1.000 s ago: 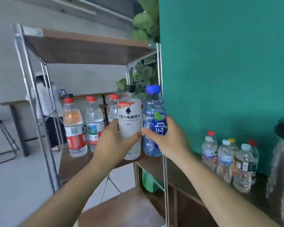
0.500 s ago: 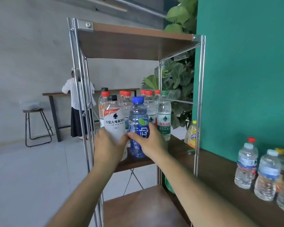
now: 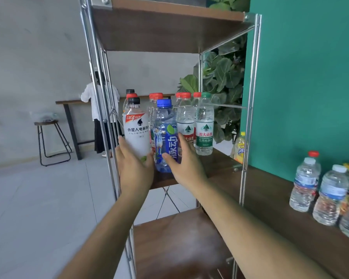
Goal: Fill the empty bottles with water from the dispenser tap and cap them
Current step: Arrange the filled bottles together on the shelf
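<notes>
My left hand (image 3: 135,166) lies against the white bottle (image 3: 136,133), fingers nearly straight along its left side, thumb at its front. My right hand (image 3: 184,162) loosely cups the blue bottle (image 3: 165,137), thumb across the label, fingers straight up its right side. Both bottles stand capped at the shelf's (image 3: 216,164) front, other bottles (image 3: 205,125) behind. Green wall (image 3: 300,77) to the right, stool (image 3: 48,137) to the left.

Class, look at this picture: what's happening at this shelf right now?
A person has both hands at a shelf of the metal rack. The left hand rests against a white-labelled, black-capped bottle, the right hand against the blue-capped bottle beside it, fingers nearly straight. Both bottles stand upright and capped, with more capped bottles behind them.
</notes>
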The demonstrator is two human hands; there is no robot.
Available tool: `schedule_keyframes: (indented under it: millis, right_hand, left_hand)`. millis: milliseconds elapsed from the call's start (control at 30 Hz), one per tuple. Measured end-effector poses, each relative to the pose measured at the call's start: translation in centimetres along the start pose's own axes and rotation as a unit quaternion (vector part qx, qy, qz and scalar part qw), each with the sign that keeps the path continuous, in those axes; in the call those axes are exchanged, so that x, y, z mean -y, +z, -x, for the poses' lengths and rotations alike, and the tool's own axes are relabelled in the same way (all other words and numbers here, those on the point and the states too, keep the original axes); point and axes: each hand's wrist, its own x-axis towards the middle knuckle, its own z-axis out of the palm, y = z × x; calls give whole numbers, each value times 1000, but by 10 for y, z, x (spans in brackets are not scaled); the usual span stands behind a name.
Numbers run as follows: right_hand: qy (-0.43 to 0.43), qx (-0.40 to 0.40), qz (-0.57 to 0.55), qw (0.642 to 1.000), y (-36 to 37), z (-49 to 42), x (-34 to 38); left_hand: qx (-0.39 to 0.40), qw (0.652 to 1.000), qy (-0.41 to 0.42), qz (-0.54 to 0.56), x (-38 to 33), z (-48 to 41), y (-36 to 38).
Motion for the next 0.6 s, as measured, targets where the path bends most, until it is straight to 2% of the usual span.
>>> schedule_keyframes:
  millis: [67, 133, 233, 433, 600]
  right_hand:
    - [-18, -4, 22, 1000, -11, 8, 0]
    - [-38, -11, 52, 998, -28, 18, 0]
    - [-64, -48, 87, 993, -64, 35, -6]
    - [-24, -126, 180, 975, -151, 94, -50]
    - [112, -185, 241, 946, -214, 145, -123]
  left_hand:
    - [-24, 998, 57, -28, -1, 5, 1]
    - [-48, 984, 161, -64, -2, 13, 5]
    - [-22, 958, 285, -41, -17, 37, 24]
    - [147, 919, 362, 48, -72, 100, 102]
    - [324, 869, 362, 98, -111, 167, 181]
